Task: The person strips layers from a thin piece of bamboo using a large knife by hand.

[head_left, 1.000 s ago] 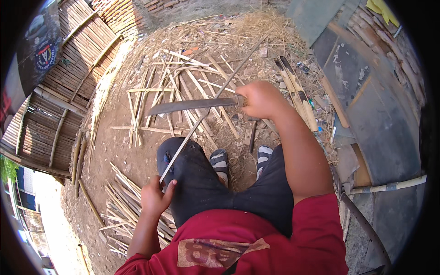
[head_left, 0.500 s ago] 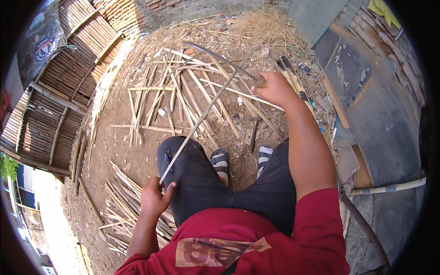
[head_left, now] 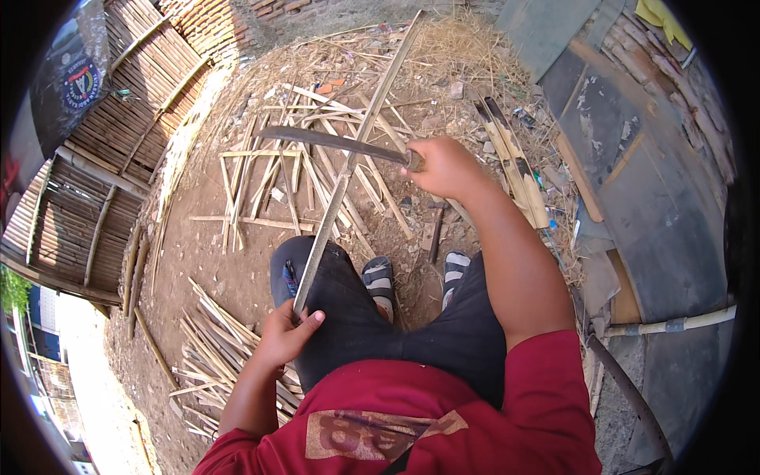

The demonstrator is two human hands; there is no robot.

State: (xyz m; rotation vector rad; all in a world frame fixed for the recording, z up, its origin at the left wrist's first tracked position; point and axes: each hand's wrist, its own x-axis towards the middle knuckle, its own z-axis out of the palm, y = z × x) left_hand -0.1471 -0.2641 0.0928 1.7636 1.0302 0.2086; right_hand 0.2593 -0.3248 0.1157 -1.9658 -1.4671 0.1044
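My left hand [head_left: 288, 336] is closed round the lower end of a long split bamboo strip [head_left: 323, 229], just above my left thigh. The strip slants up and away to the right, its pale inner face now showing broadly. In my right hand [head_left: 445, 166] is a machete [head_left: 332, 140] with a dark, slightly curved blade, gripped by its short handle. Its blade points left and crosses the strip about midway along; whether the edge touches the strip I cannot tell.
Loose bamboo strips [head_left: 313, 170] lie scattered on the dirt ahead, with another pile [head_left: 210, 360] at my left. A hammer [head_left: 436, 233] lies near my feet. Two scorched bamboo pieces [head_left: 518, 170] rest at right, beside dark boards [head_left: 633, 166]. Bamboo panels [head_left: 119, 134] stand at far left.
The machete has swung left and nearer, its blade now lying more level across the strip. The strip has turned to show its broad face and tilts more steeply; my left hand has shifted slightly right.
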